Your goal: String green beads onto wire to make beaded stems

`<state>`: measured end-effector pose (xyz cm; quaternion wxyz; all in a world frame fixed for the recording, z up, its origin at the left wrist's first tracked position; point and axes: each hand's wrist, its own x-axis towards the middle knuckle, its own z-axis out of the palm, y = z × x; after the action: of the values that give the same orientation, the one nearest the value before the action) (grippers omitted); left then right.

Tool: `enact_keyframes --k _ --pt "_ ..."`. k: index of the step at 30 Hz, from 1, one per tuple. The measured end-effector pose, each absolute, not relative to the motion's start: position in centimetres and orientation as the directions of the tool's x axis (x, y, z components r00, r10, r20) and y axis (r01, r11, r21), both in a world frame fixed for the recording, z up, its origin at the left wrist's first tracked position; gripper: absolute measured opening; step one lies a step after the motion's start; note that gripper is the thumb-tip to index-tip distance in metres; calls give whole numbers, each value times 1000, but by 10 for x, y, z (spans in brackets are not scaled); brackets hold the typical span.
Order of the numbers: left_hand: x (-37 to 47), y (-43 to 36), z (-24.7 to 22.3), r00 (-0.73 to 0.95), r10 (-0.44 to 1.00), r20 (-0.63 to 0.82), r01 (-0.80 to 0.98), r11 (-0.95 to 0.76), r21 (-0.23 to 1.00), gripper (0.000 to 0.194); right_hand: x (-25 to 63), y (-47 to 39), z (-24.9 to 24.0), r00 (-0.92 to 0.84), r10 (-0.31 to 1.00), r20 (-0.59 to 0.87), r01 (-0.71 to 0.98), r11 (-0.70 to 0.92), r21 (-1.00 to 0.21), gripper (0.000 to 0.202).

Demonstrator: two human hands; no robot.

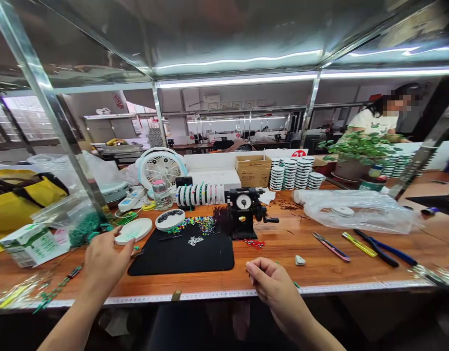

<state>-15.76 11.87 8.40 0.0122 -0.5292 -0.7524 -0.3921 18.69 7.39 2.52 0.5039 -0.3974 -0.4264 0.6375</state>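
My left hand [104,261] is at the left of the work area, its thumb and fingers apart. It is close to a round white dish [134,230] with pale green bits in it. My right hand [273,282] hovers over the table's front edge, thumb pressed to the index finger; whatever is in that pinch is too small to tell. A black mat [188,258] lies between my hands, with colourful beads [206,224] and a small pile of silvery pieces [195,241] on it. Behind it, a black hand-cranked winder [242,209] carries a row of white spools [200,195].
To the right lie pink-and-blue tweezers [331,247], a yellow tool [359,244] and blue-handled pliers [387,247]. A small white piece [299,261] lies nearer. Stacked spools [295,173], a cardboard box [252,171] and a fan [161,168] stand behind. A person [381,114] is at the far right.
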Motion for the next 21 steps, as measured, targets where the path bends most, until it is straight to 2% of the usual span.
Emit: enact_keyframes --k 1,2,3,5,6,7,9,12,15,17,19,21 --pt "-137 109 84 -432 706 561 815 40 578 47 185 74 26 -181 979 -90 -361 -151 -920 39" --pt "-114 98 82 -418 700 579 773 -61 632 42 183 74 28 -185 978 -97 -413 -167 -895 38" --pt "-90 87 79 -356 780 515 686 -156 711 37 181 73 29 -194 976 -100 -456 -179 -872 38" --pt "-43 69 71 1 962 272 519 -233 822 29 179 71 31 -211 973 -89 -523 -190 -831 36" --pt "-23 63 66 156 976 155 467 -211 859 28 179 70 33 -218 973 -80 -550 -190 -813 35" --pt "-6 59 61 235 969 77 409 -171 896 27 178 69 34 -223 972 -69 -573 -188 -798 34" --pt "19 59 52 248 969 21 269 -90 959 28 179 65 37 -240 969 -57 -610 -196 -768 33" --pt "37 65 47 219 974 48 28 -55 998 33 181 60 39 -290 954 -81 -619 -251 -744 35" --pt "45 70 46 268 963 -32 -221 94 971 21 182 57 38 -325 941 -93 -572 -274 -773 35" --pt "48 70 44 282 950 -132 -355 231 906 24 181 56 35 -347 935 -80 -527 -265 -808 35" --pt "49 69 41 273 940 -206 -422 309 852 27 181 56 31 -351 933 -77 -444 -238 -864 31" --pt "47 69 37 299 924 -237 -395 346 851 30 182 55 28 -350 934 -68 -273 -171 -947 20"
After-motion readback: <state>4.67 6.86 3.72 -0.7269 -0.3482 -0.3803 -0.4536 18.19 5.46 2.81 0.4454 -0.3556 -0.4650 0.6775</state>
